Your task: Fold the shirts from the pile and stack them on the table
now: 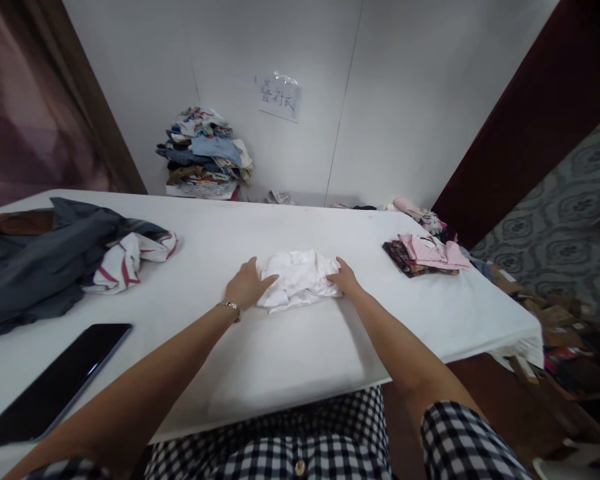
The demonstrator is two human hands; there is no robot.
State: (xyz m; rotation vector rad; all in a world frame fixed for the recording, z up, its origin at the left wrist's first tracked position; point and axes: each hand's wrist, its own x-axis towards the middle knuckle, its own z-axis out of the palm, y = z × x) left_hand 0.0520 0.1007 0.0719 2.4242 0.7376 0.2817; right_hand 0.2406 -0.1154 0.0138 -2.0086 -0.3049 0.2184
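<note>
A small white garment (300, 279), folded into a rough bundle, lies in the middle of the white table (290, 353). My left hand (247, 285) rests flat against its left edge, fingers touching the cloth, a thin bracelet on the wrist. My right hand (346, 277) presses on its right edge with the fingers on the fabric. Neither hand lifts the garment; both lie on it from the sides.
A grey garment (35, 263) and a white one with red stripes (130, 260) lie at the left. A black tablet (55, 383) sits near left. Folded pink and dark patterned clothes (425, 255) are at the right. A clothes pile (203, 157) stands by the wall.
</note>
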